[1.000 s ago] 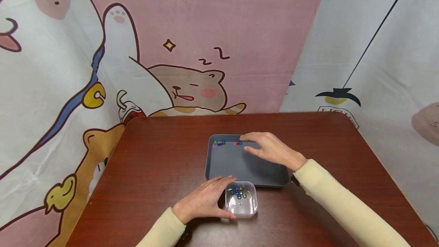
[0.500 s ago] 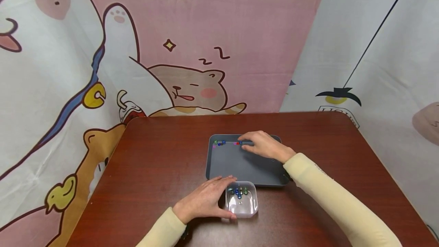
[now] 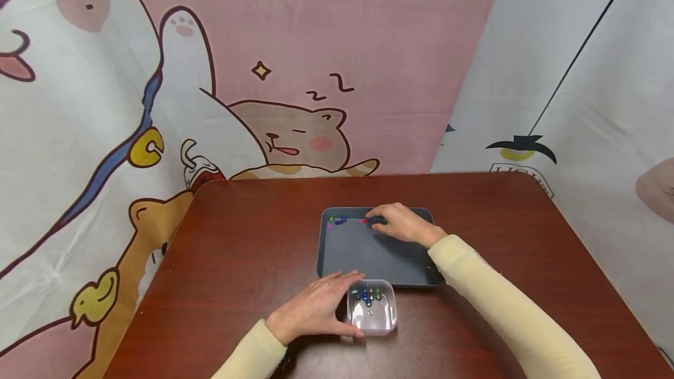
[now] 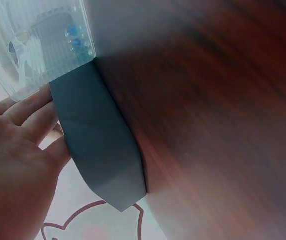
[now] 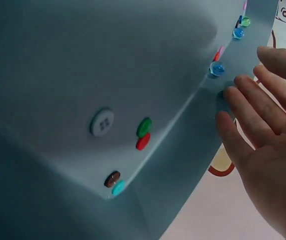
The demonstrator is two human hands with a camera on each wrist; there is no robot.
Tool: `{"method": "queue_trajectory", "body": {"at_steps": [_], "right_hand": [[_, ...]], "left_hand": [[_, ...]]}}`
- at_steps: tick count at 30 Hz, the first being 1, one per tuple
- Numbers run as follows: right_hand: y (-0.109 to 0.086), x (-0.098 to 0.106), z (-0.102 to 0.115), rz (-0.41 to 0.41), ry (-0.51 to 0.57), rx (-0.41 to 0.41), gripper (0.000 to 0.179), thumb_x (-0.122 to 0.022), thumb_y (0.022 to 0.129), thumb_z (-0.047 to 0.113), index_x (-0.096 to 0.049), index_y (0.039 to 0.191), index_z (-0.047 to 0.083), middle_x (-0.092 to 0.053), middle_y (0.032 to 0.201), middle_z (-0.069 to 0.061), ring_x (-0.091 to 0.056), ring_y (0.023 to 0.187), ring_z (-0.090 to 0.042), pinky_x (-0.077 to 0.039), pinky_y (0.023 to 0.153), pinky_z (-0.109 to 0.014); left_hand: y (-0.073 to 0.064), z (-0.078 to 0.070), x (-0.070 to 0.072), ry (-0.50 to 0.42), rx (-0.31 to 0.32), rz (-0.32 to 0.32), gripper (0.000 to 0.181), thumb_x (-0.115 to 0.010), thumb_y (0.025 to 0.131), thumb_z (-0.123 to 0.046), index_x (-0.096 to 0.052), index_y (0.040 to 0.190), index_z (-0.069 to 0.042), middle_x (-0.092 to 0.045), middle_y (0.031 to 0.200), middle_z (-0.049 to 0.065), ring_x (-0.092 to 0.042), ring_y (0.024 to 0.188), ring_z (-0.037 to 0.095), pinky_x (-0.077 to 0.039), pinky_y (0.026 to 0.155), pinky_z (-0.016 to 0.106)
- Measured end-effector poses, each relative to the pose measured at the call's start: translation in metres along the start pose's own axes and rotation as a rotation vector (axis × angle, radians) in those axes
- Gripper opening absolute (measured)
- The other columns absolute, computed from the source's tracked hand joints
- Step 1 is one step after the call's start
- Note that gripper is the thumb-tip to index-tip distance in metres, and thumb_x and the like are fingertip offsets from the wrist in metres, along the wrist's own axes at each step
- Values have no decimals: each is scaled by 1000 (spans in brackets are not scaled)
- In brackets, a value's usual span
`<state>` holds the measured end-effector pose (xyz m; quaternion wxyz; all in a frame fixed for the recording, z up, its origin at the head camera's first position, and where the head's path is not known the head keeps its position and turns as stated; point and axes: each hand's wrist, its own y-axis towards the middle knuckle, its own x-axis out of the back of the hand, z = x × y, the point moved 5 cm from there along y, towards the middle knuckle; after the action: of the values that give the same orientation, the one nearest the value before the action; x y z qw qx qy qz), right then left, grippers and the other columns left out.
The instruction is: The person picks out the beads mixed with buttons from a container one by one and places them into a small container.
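The clear plastic box [image 3: 372,324] stands on the counter [image 3: 247,250] just in front of the smooth grey tray [image 3: 358,256]. The left hand [image 3: 316,306] clasps it, thumb and fingers at two corners; glassy marbles [image 3: 365,296] lie inside. At the tray's far wall the right hand [image 3: 402,224] has its fingers slightly apart. Only the right-wrist view plainly shows them holding nothing beside a blue marble [image 5: 217,69], and the tray's round pale button [image 5: 102,122], green button [image 5: 144,127] and brown button [image 5: 112,179].
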<state>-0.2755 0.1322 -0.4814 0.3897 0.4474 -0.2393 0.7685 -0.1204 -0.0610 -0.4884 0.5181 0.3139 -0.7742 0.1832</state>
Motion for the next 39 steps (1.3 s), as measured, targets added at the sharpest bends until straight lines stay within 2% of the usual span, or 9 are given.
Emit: {"method": "queue_trajectory", "body": {"at_steps": [12,20,25,31,39], "right_hand": [[4,-10,-4,-16,-4,-21,33,-69,94,12,-69,126,8,-68,129,-10,-63,122,-27,-55,102,-47],[5,-13,-6,-61,-10,-19,30,-70,92,9,-71,122,8,-70,125,-10,-65,118,-27,-57,99,-46],[5,-13,-5,-59,-50,-11,30,-70,93,9,-71,123,8,-69,123,-10,-66,114,-26,-58,95,-45],[6,-15,-4,-30,-95,-5,31,-70,93,10,-71,124,7,-69,122,-10,-66,114,-26,-58,96,-45],[6,-16,-3,-46,-137,-9,30,-72,91,11,-73,121,10,-71,120,-7,-68,111,-25,-59,93,-45]], "left_hand": [[0,-1,0,-1,8,-7,101,-68,75,-76,-40,152,-16,-49,153,6,-50,139,24,-44,116,44],[0,-1,-1,-1,13,-5,101,-69,75,-75,-40,151,-16,-48,154,6,-50,138,25,-45,115,45],[0,-1,0,-6,28,6,101,-68,75,-76,-39,152,-17,-48,154,5,-51,138,25,-46,113,46],[0,-1,0,0,13,-3,101,-67,75,-77,-40,152,-16,-48,154,6,-50,138,24,-46,114,45],[0,0,0,-4,17,-4,101,-67,75,-77,-40,152,-17,-48,154,6,-51,138,25,-46,114,45]]}}
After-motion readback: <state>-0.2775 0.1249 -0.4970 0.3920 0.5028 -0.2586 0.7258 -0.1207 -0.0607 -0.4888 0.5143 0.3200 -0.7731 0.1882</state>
